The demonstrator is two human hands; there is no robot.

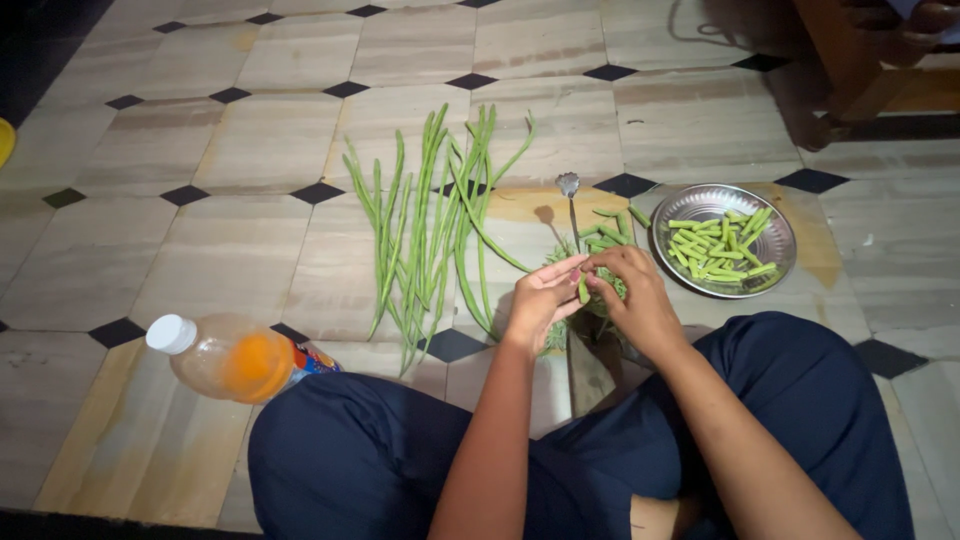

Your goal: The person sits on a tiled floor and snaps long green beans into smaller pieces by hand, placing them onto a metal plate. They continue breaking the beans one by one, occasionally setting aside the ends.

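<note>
A: Left side?
B: Bottle [228,356] of orange liquid near left, whole long beans [430,225] on floor.
A: Hands?
B: Left hand [541,300] and right hand [634,296] fingers pinch one bean piece [583,290] at centre. Steel plate [668,258] of cut pieces right.

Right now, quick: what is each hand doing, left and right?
Left hand: fingers pinched shut on a green bean piece.
Right hand: fingers closed on the same bean piece, over an upright floor cutter blade.
</note>
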